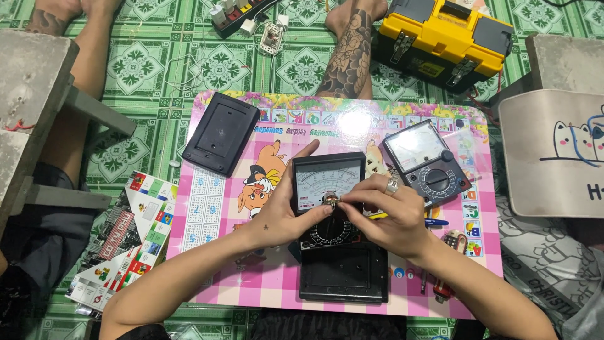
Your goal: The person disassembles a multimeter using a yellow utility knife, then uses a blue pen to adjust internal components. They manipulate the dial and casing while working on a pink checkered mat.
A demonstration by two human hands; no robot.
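A black analogue multimeter [336, 230] with a white dial face lies on a pink cartoon-printed lap table [214, 220]. My left hand [286, 204] cups its left side, thumb along the dial face. My right hand [387, 214], a ring on one finger, pinches a small metal part [331, 201] at the meter's middle, just below the dial. A second multimeter [428, 164] lies tilted to the upper right. A black back cover [221, 133] rests at the table's upper left.
A yellow and black toolbox [443, 38] sits on the green patterned floor mat at the top right. A power strip with plugs [242, 19] lies at the top. A printed game board [129, 236] is left of the table. A screwdriver [440, 286] lies by my right wrist.
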